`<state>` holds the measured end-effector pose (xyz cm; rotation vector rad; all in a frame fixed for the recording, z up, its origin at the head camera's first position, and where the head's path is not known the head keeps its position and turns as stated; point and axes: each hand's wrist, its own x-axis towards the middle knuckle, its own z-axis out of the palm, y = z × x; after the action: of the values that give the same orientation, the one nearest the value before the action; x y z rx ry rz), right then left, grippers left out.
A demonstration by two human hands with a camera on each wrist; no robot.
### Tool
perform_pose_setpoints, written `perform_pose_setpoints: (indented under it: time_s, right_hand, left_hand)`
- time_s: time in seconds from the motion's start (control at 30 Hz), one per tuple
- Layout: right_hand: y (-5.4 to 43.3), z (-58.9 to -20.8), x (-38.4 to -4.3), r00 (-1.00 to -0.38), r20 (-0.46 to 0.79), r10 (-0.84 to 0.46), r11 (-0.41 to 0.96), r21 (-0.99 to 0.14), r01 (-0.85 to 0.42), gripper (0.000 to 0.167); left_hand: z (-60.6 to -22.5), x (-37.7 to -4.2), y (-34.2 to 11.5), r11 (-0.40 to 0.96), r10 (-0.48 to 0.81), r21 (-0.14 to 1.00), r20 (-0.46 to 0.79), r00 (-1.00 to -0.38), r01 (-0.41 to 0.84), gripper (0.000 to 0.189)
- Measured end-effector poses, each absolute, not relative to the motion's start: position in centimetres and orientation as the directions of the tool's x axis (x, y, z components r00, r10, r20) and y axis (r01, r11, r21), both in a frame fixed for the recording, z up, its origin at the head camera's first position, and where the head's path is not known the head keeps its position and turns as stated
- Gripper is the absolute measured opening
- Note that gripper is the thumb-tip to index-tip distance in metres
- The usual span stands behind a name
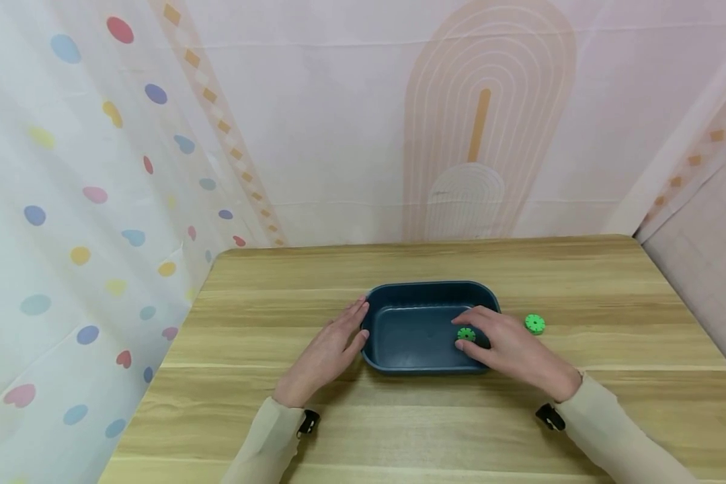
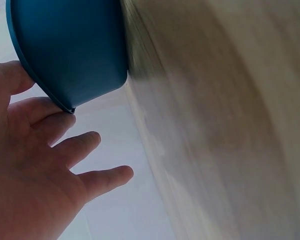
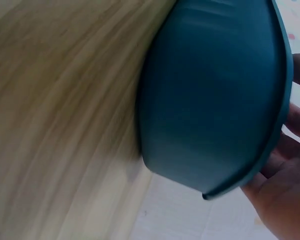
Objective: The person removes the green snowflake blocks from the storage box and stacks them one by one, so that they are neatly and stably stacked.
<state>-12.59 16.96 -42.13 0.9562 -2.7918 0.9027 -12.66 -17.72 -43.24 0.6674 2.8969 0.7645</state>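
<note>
A dark blue-green plastic tray with rounded corners stands on the wooden table. My left hand rests its fingers against the tray's left rim; in the left wrist view they spread straight beside the tray's outer wall. Over the right end of the tray is my right hand, its thumb and forefinger held apart. Between them, in the head view, a small green notched disc appears within the tray. The right wrist view shows the tray's outer wall with the fingers partly hidden behind the rim.
Another green notched disc lies on the table, just right of the tray and beyond my right hand. A patterned curtain hangs behind the table's far edge and along the left side.
</note>
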Motion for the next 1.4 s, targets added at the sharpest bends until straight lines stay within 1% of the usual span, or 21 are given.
perform_pose_setpoints:
  time_s: [0.23,0.37,0.6,0.73,0.97,1.13,1.3,1.4]
  right_hand:
    - [15.9,-42.2,-13.0,-0.797,0.153,-0.585,0.676,-0.451,-0.583,0.04]
    - [15.4,-42.3,-13.1,-0.796,0.097,-0.598,0.688,-0.447,-0.571,0.041]
    - [14.9,-42.2,-13.4,-0.803,0.038,-0.594,0.713,-0.438,-0.548,0.04]
    - [14.7,-42.0,-13.8,-0.794,0.0,-0.608,0.718,-0.427,-0.55,0.04]
    - [14.2,-42.1,-14.6,-0.77,-0.035,-0.637,0.686,-0.482,-0.545,0.038]
    - [13.9,-42.4,-15.2,-0.74,-0.045,-0.671,0.643,-0.531,-0.551,0.037]
    - [13.8,-42.8,-15.9,-0.7,-0.004,-0.714,0.569,-0.585,-0.577,0.035]
    - [13.8,-42.8,-16.4,-0.713,0.035,-0.7,0.539,-0.628,-0.56,0.033]
  left_hand:
    - [-43.3,-12.7,-17.8,0.781,0.425,0.489,0.039,-0.904,0.389,0.058]
    - [-43.3,-12.8,-17.8,0.785,0.428,0.48,0.037,-0.903,0.392,0.058]
    - [-43.3,-12.8,-17.7,0.782,0.434,0.482,0.034,-0.9,0.395,0.058]
    - [-43.2,-12.8,-17.7,0.786,0.431,0.48,0.025,-0.902,0.389,0.058]
    - [-43.2,-12.7,-17.7,0.785,0.429,0.483,0.027,-0.903,0.388,0.058]
    - [-43.2,-12.7,-17.8,0.779,0.436,0.484,0.039,-0.899,0.399,0.057]
    - [-43.3,-12.7,-17.8,0.776,0.439,0.484,0.045,-0.897,0.404,0.057]
    - [-43.3,-12.7,-17.8,0.771,0.442,0.488,0.05,-0.896,0.408,0.057]
